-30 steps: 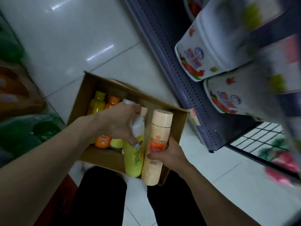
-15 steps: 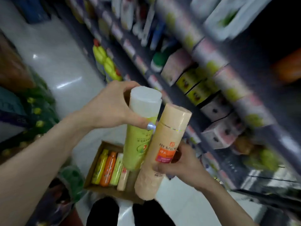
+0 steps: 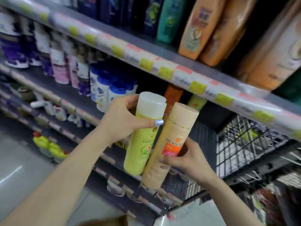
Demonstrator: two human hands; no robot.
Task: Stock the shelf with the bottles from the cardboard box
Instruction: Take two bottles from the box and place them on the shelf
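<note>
Fingers [image 3: 151, 123] clamp green bottle [image 3: 143, 142], right hand [image 3: 187, 158] peach bottle [image 3: 169, 144]; both near-upright, caps up.

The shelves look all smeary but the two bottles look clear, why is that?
In the head view, the price strip and shelf bottles are streaked by motion blur; the green bottle in the left hand and the peach bottle in the right hand stay sharper, with readable label print. The wide lens also tilts the shelves.

My view is dim and bluish, with the shelf edge [image 3: 171, 69] smeared by motion blur, bowed by the wide lens.
</note>
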